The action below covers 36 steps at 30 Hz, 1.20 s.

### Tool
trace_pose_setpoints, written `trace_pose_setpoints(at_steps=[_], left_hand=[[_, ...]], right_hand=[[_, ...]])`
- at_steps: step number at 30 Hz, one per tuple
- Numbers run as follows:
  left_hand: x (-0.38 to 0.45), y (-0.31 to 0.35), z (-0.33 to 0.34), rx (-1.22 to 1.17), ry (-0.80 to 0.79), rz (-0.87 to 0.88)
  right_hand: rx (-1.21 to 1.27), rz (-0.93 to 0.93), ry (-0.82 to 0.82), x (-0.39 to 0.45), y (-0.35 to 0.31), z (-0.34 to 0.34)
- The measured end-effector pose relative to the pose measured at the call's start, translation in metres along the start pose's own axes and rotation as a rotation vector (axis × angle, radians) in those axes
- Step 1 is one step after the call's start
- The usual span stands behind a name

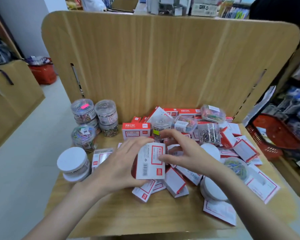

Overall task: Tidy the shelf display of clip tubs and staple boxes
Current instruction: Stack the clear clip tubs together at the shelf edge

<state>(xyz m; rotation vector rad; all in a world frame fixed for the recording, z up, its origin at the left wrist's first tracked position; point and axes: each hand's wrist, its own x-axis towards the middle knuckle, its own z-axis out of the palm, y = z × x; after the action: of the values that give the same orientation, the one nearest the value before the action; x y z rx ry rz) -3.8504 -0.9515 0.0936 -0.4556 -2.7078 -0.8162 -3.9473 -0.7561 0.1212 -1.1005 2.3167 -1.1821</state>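
Right now a white and red staple box (150,161) sits at the centre of the frame, lifted above the heap, barcode side up. The left hand (121,163) cups it from the left and beneath, fingers (137,142) curled round its top edge, so that hand is gripping the box. The right hand (185,153) reaches in from the right with its fingers spread and bent; its thumb presses the face of the box, and I judge it is steadying or turning the box, though whether the other fingers hold anything I cannot tell.

Beneath and to the right, more staple boxes (175,182) lie jumbled at all angles on the shelf (111,213), mixed with clip tubs on their sides (213,113). One box stands upright behind the hands (136,129). At middle left, clip tubs are stacked in neat columns (106,116), and a white-lidded tub (72,161) stands near the shelf's left edge. A red basket (274,135) sits at the right.

The risk, as I judge it: the heap is loose, so dragging a wrist through it could slide boxes off the front edge, and a knock to the stacked tubs could topple them off the left side.
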Motion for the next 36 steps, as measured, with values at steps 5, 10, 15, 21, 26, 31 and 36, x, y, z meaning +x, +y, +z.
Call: trace_pose_setpoints(at_steps=[5,10,15,21,26,31,36], left_hand=[[0.003,0.003,0.005,0.008,0.094,-0.014],[0.010,-0.006,0.002,-0.022,-0.010,-0.100],[0.017,-0.010,-0.003,0.036,0.065,-0.089],[0.020,-0.010,0.012,0.082,-0.053,-0.112],[0.027,-0.015,0.008,0.085,-0.025,-0.114],[0.027,-0.017,0.003,0.119,0.006,-0.120],[0.012,-0.018,-0.021,0.180,0.174,-0.169]], right_hand=[[0.257,0.072,-0.103,0.011,0.006,0.005],[0.087,0.132,0.002,0.012,0.014,-0.001],[-0.162,0.077,0.033,0.008,0.010,-0.007],[-0.469,-0.031,0.226,0.014,0.008,-0.033],[-0.649,0.063,0.256,0.047,0.024,-0.040],[-0.546,0.047,0.228,0.067,0.015,-0.018],[-0.384,0.008,0.269,0.074,-0.003,-0.031]])
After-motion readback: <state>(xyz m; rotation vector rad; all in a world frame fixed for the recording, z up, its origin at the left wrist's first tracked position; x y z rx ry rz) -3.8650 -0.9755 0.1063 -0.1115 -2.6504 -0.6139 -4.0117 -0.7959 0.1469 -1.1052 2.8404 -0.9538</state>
